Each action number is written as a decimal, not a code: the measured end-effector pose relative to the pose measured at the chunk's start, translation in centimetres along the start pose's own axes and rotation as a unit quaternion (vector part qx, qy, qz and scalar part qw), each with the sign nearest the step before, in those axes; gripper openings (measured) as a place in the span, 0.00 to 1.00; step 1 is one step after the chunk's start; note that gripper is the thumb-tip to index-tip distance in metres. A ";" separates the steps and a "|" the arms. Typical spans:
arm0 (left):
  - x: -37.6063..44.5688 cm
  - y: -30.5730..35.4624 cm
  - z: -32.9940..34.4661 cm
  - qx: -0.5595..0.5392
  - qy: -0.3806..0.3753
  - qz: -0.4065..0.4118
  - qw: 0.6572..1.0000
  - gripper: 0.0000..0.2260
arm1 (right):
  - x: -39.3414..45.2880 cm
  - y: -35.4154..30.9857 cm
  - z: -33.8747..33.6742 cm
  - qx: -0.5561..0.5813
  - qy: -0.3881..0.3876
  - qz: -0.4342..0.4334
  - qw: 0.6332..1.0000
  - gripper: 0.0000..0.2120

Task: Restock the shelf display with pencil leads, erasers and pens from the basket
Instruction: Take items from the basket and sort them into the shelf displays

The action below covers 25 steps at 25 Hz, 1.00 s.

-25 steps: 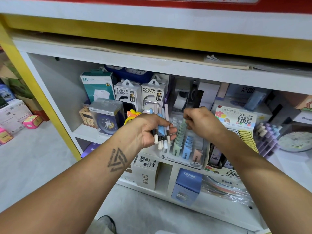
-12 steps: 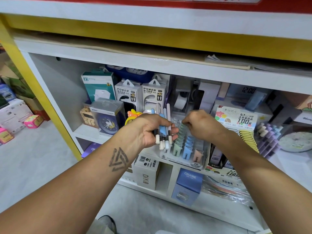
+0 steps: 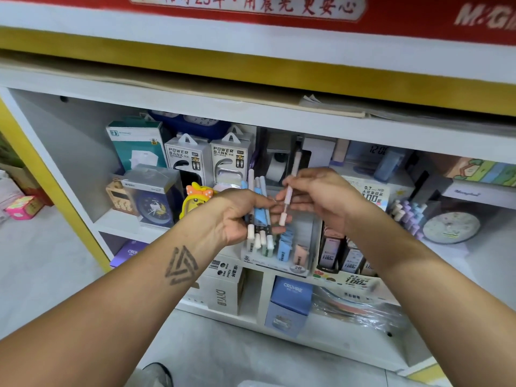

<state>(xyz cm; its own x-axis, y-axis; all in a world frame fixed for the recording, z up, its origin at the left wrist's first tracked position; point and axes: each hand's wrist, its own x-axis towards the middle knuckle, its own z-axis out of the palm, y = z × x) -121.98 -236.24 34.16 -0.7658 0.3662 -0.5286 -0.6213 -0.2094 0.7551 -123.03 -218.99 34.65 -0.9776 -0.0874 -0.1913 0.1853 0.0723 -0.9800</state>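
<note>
Left hand [image 3: 237, 216] wrapped round a bunch of pens [image 3: 258, 208], pale caps hanging out below the palm, barrels poking up above the fingers. Right hand [image 3: 321, 196] pinching one pink pen [image 3: 289, 191] near its middle, nearly upright, cap end down, just beside the bunch and in front of the clear display tray [image 3: 279, 263] of small pastel packs, seemingly lead cases [image 3: 284, 247]. No basket in view.

Judging by this, one pen singled out for placing; most of the bunch yet to be shelved. Which slot takes pens cannot be told; a stepped rack of pastel pens [image 3: 407, 216] further right looks the likeliest home.

For a clean placement: keep the pinch light but closer to the lower end for steering, match the tilt of the stock already standing there, and lower without brushing neighbours. Meanwhile hold the bunch snug and level, clear of the yellow duck toy [image 3: 195, 199], lest a cap catch and a pen slip out.
</note>
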 end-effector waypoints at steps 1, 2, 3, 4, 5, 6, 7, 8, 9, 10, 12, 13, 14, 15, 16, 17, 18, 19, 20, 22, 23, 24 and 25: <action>0.1 -0.1 0.1 0.002 0.011 0.000 1.000 0.08 | -0.3 -0.2 -0.7 -0.001 0.004 -0.012 1.000 0.09; 0.2 -0.2 0.3 0.000 0.024 0.003 1.000 0.07 | -0.5 -0.3 -1.3 -0.027 0.002 -0.026 0.999 0.10; 0.3 -0.2 0.4 -0.007 0.035 0.007 0.999 0.05 | -0.8 -0.2 -1.9 -0.064 -0.007 -0.039 0.997 0.09; 0.4 -0.3 0.6 -0.022 0.037 0.013 0.999 0.04 | -1.3 0.0 -2.6 -0.103 -0.017 -0.051 0.993 0.09; 0.5 -0.3 1.0 -0.043 0.035 0.022 0.998 0.02 | -2.0 0.1 -3.2 -0.135 -0.030 -0.058 0.989 0.09; 0.6 -0.4 1.3 -0.062 0.030 0.031 0.997 0.01 | -2.5 0.3 -3.9 -0.150 -0.041 -0.059 0.986 0.09; 0.6 -0.5 1.8 -0.069 0.026 0.038 0.997 0.01 | -3.2 0.5 -4.6 -0.148 -0.050 -0.055 0.986 0.09; 0.7 -0.8 2.2 -0.059 0.022 0.039 0.997 0.01 | -3.8 0.5 -5.4 -0.136 -0.055 -0.051 0.988 0.10; 0.7 -1.1 2.8 -0.039 0.017 0.038 0.998 0.01 | -4.5 0.5 -6.3 -0.123 -0.055 -0.048 0.990 0.10; 0.8 -1.5 3.4 -0.021 0.012 0.038 0.999 0.01 | -5.0 0.5 -7.2 -0.115 -0.050 -0.047 0.991 0.10; 1.0 -2.2 4.6 -0.005 0.005 0.045 0.999 0.02 | -6.0 0.6 -9.2 -0.073 -0.011 -0.046 0.996 0.07; 1.1 -2.5 5.4 -0.003 0.001 0.050 0.999 0.02 | -6.6 0.6 -10.2 -0.020 0.019 -0.048 0.998 0.06; 1.1 -2.9 6.1 -0.001 -0.007 0.050 0.999 0.02 | -7.2 0.6 -11.4 0.044 0.050 -0.054 0.996 0.04; 1.1 -3.3 6.9 0.001 -0.021 0.043 0.999 0.01 | -7.9 0.6 -12.4 0.096 0.081 -0.071 0.989 0.04; 1.1 -3.7 7.8 0.003 -0.039 0.032 0.999 0.01 | -8.5 0.6 -13.4 0.118 0.111 -0.097 0.982 0.04; 1.1 -4.0 8.5 0.002 -0.056 0.018 0.998 0.02 | -9.1 0.6 -14.3 0.109 0.140 -0.128 0.976 0.04; 1.2 -4.3 9.2 -0.002 -0.069 0.005 0.998 0.02 | -9.6 0.6 -15.1 0.070 0.171 -0.159 0.970 0.04; 1.2 -4.5 9.7 -0.008 -0.078 -0.007 0.997 0.02 | -10.1 0.6 -15.7 0.007 0.206 -0.186 0.961 0.04; 1.3 -4.6 10.0 -0.015 -0.083 -0.017 0.996 0.02 | -10.3 0.6 -16.2 -0.071 0.239 -0.205 0.946 0.05; 1.5 -4.8 10.6 -0.035 -0.083 -0.036 0.995 0.03 | -10.7 0.9 -17.2 -0.217 0.269 -0.225 0.911 0.07; 1.5 -4.9 11.0 -0.045 -0.084 -0.040 0.995 0.05 | -10.8 1.0 -17.4 -0.272 0.264 -0.231 0.896 0.10; 1.5 -5.1 11.3 -0.050 -0.089 -0.039 0.994 0.07 | -10.9 1.2 -17.4 -0.317 0.253 -0.238 0.883 0.12; 1.5 -5.3 11.6 -0.048 -0.097 -0.033 0.994 0.08 | -10.9 1.4 -17.3 -0.357 0.244 -0.244 0.868 0.13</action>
<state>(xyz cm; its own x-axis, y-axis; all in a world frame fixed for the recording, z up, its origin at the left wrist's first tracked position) -117.96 -224.02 33.89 -0.6824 0.5480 -0.4838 -0.6892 -0.2618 0.6756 -113.80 -200.75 36.33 -0.8808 0.1378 0.4531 -0.2014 0.7570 -0.6217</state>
